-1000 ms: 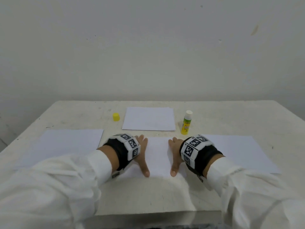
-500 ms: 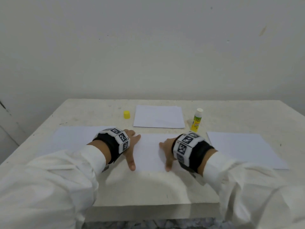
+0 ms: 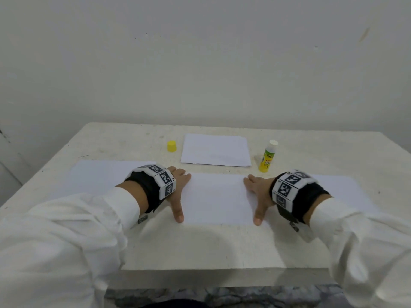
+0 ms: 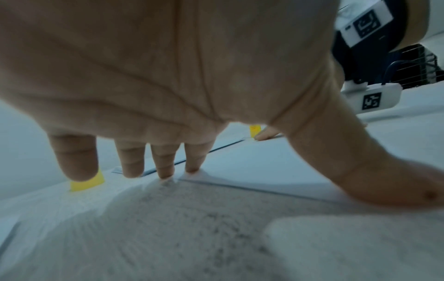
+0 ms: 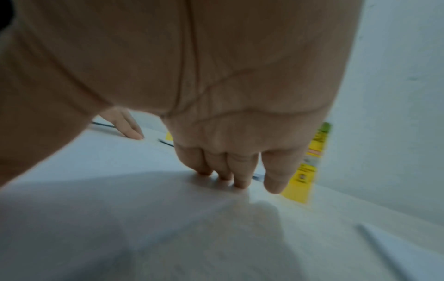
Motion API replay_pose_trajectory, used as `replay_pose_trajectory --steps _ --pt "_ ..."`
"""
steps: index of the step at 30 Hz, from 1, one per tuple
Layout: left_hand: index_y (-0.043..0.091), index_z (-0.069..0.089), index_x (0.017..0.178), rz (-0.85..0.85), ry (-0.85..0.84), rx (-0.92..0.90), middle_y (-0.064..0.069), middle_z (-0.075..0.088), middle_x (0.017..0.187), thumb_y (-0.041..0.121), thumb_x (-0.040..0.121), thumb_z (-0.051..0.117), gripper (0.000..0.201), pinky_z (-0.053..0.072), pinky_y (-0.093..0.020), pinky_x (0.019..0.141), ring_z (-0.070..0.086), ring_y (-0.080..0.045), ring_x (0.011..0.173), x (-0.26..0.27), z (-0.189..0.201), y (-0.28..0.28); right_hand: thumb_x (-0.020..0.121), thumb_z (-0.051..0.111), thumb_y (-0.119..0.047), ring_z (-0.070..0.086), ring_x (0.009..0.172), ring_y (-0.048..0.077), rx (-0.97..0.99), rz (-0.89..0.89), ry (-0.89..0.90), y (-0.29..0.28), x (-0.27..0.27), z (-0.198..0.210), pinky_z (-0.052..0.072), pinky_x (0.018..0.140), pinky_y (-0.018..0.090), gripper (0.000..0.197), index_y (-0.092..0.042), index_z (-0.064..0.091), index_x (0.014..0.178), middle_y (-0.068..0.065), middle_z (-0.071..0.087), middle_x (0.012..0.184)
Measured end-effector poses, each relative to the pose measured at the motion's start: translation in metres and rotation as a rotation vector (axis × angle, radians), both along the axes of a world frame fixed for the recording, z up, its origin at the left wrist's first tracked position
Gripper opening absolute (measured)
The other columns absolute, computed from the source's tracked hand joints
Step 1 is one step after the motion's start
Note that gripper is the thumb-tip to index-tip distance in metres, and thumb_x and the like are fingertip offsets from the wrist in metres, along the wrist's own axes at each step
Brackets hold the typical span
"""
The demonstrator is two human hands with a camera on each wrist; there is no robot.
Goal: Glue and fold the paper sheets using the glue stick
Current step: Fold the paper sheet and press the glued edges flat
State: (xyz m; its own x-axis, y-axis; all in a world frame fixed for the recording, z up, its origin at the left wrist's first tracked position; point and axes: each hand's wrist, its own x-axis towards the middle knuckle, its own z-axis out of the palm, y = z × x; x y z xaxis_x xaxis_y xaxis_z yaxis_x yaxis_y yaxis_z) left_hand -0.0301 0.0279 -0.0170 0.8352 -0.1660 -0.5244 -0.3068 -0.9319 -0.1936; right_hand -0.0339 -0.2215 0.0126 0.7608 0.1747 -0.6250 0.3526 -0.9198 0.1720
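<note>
A folded white sheet (image 3: 219,197) lies in front of me on the table. My left hand (image 3: 179,192) lies flat on its left end, fingers straight and thumb stretched toward me. My right hand (image 3: 258,194) presses flat on its right end in the same way. In the left wrist view the fingertips (image 4: 165,171) touch the sheet's far edge. The right wrist view shows straight fingers (image 5: 238,171) pressing on the paper. A yellow glue stick (image 3: 268,156) stands uncapped behind my right hand, its yellow cap (image 3: 172,146) apart to the left. Both hands hold nothing.
Another folded sheet (image 3: 215,150) lies at the back centre. Flat white sheets lie at the left (image 3: 97,176) and at the right (image 3: 340,192). The pale table (image 3: 200,245) ends in a front edge near my body, with a plain wall behind.
Both hands have slid apart along the folded sheet, from its middle out to its two ends, still pressing flat. The head view has also shifted.
</note>
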Motion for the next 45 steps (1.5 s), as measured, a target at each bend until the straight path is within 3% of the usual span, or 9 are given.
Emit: replay_pose_trajectory --steps 6,11,16,21,26,31,35,42,45 --pt "0.021 -0.002 0.152 0.079 0.009 -0.111 -0.004 0.019 0.154 0.063 0.050 0.084 0.140 0.019 -0.044 0.116 0.016 -0.026 0.143 -0.003 0.006 -0.003 0.067 0.080 -0.049 0.009 0.146 0.028 -0.034 0.028 -0.023 -0.004 0.002 -0.007 0.019 0.116 0.049 0.127 -0.007 -0.006 0.151 0.009 0.000 0.159" --pt "0.032 -0.014 0.150 0.324 0.084 -0.587 -0.007 0.036 0.149 0.035 0.065 0.087 0.133 0.030 -0.036 0.112 0.038 -0.025 0.134 -0.009 0.016 0.001 0.067 0.081 -0.046 0.016 0.144 0.029 -0.034 -0.022 -0.035 -0.001 0.000 -0.009 0.023 0.114 0.050 0.122 -0.010 0.000 0.151 0.008 0.006 0.158" --pt "0.024 0.036 0.146 0.448 0.105 -0.861 -0.001 0.058 0.075 0.000 0.081 0.072 0.078 0.050 -0.021 0.060 0.059 -0.007 0.055 -0.017 0.014 0.010 0.063 0.086 -0.038 0.025 0.140 0.030 0.078 -0.108 -0.003 -0.006 -0.004 -0.010 0.029 0.110 0.052 0.119 -0.016 0.006 0.149 0.007 0.016 0.154" --pt "0.030 0.069 0.112 0.431 -0.025 -0.935 0.003 0.066 0.106 0.002 0.084 0.066 0.039 0.048 -0.010 0.062 0.061 -0.006 0.069 -0.023 0.015 0.021 0.074 0.078 -0.034 0.037 0.132 0.025 0.473 -0.357 -0.186 -0.012 -0.014 -0.010 0.035 0.104 0.033 0.088 -0.018 0.028 0.145 0.005 0.029 0.146" --pt "0.023 0.068 0.114 0.472 -0.125 -1.095 0.003 0.060 0.120 -0.001 0.084 0.065 0.038 0.040 -0.004 0.052 0.054 -0.001 0.069 -0.006 0.024 0.036 0.083 0.071 -0.018 0.054 0.089 0.014 0.939 -0.753 -0.211 -0.007 -0.008 -0.007 0.043 0.066 0.020 0.033 -0.012 0.062 0.114 0.006 0.057 0.112" --pt "0.018 0.066 0.119 0.506 -0.228 -1.008 -0.001 0.058 0.130 0.006 0.087 0.063 0.034 0.039 -0.015 0.090 0.057 -0.016 0.113 0.029 0.030 0.027 0.092 0.053 -0.007 0.047 0.126 0.021 0.811 -0.673 -0.365 0.019 0.019 0.000 0.035 0.102 0.023 0.039 -0.009 0.055 0.131 0.006 0.050 0.137" --pt "0.014 0.048 0.139 0.471 -0.202 -0.740 -0.005 0.049 0.141 0.007 0.091 0.057 0.049 0.034 -0.023 0.105 0.048 -0.020 0.128 0.068 0.034 0.009 0.098 0.038 -0.011 0.045 0.127 0.026 0.619 -0.595 -0.417 0.040 0.058 0.010 0.035 0.103 0.027 0.036 -0.003 0.048 0.131 0.015 0.045 0.139" --pt "0.018 0.032 0.149 0.532 -0.144 -0.289 -0.004 0.029 0.153 0.027 0.094 0.049 0.058 0.029 -0.041 0.114 0.033 -0.028 0.138 0.163 -0.027 0.000 0.093 0.048 -0.015 0.045 0.124 0.031 0.384 -0.552 -0.343 0.055 0.121 -0.005 0.039 0.106 0.040 0.033 -0.004 0.048 0.124 0.016 0.037 0.138" --pt "0.015 0.060 0.122 0.459 -0.006 -0.128 -0.001 0.053 0.108 0.027 0.084 0.044 0.043 0.047 -0.043 0.096 0.055 -0.027 0.108 0.240 -0.112 0.024 0.088 0.053 -0.022 0.035 0.131 0.036 0.244 -0.520 -0.259 0.055 0.133 -0.018 0.034 0.107 0.051 0.044 -0.010 0.044 0.129 0.015 0.031 0.142"
